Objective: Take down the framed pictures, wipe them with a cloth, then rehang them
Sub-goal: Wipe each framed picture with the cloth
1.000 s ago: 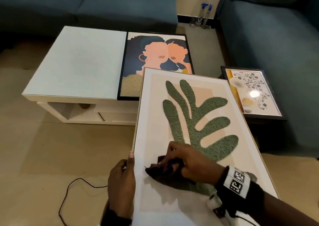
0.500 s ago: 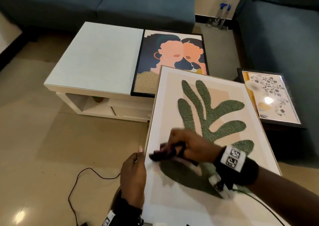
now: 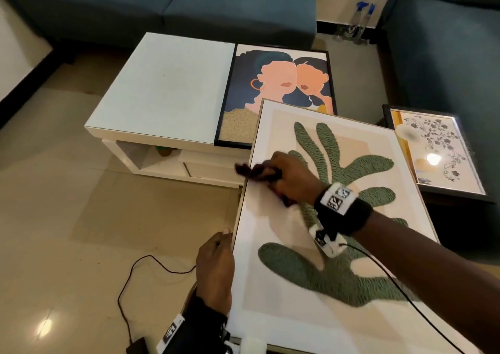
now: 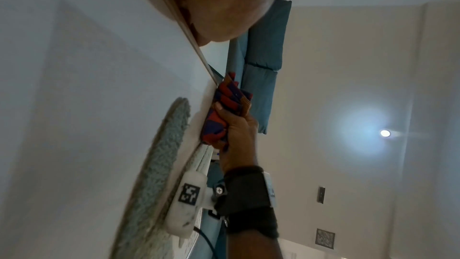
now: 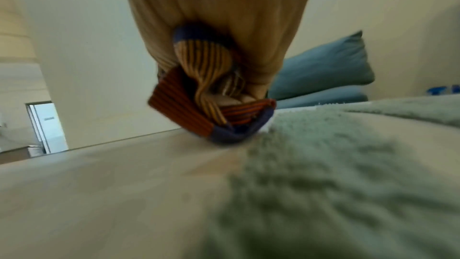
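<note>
A large light-framed picture of a green leaf point(image 3: 338, 218) lies tilted in front of me, its far end over the white table. My left hand point(image 3: 216, 261) grips its left edge, thumb on the frame point(image 4: 184, 25). My right hand point(image 3: 289, 178) holds a bunched red, blue and striped cloth point(image 3: 254, 171) against the glass near the left edge. The cloth point(image 4: 224, 109) shows pressed on the picture in the left wrist view, and folded under the fingers in the right wrist view point(image 5: 211, 105). A black-framed picture of two faces point(image 3: 281, 88) lies on the table.
The white low table point(image 3: 162, 88) stands ahead on the tiled floor. A third framed picture with floral pattern point(image 3: 433, 148) rests at the right by a blue sofa point(image 3: 446, 56). Another blue sofa point(image 3: 162, 4) is behind the table. Two spray bottles point(image 3: 359, 21) stand in the corner. A black cable point(image 3: 140, 272) trails on the floor.
My right hand has slid the cloth up the glass and out to the picture's left edge. The left hand has kept its hold on the frame. My view has shifted left.
</note>
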